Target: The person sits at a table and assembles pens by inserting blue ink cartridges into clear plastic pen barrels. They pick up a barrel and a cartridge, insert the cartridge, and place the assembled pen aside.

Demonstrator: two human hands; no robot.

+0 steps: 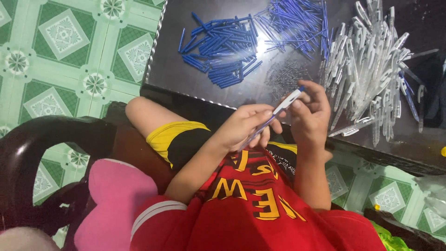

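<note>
Both hands meet just in front of the near edge of the dark table (186, 60), over the person's lap. The left hand (244, 125) wraps its fingers around the lower part of a pen (278, 111), a white barrel with a blue tip, and holds it slanting up toward the table. The right hand (310, 114) pinches the upper end of the same pen between thumb and fingertips, so both hands are closed on it, neither spread wide.

On the table, a heap of blue pen parts (220, 51) lies toward its far left, thinner blue refills (295, 21) sit at its far middle, and a big pile of white barrels (371, 69) fills its right side. A small scatter of tiny clear bits (springs, perhaps; too small to tell) lies between the piles (290, 74).

To do this well, I judge the left hand should keep the barrel steady while the right hand works straight along its axis, not at an angle, so the pieces seat without bending.
</note>
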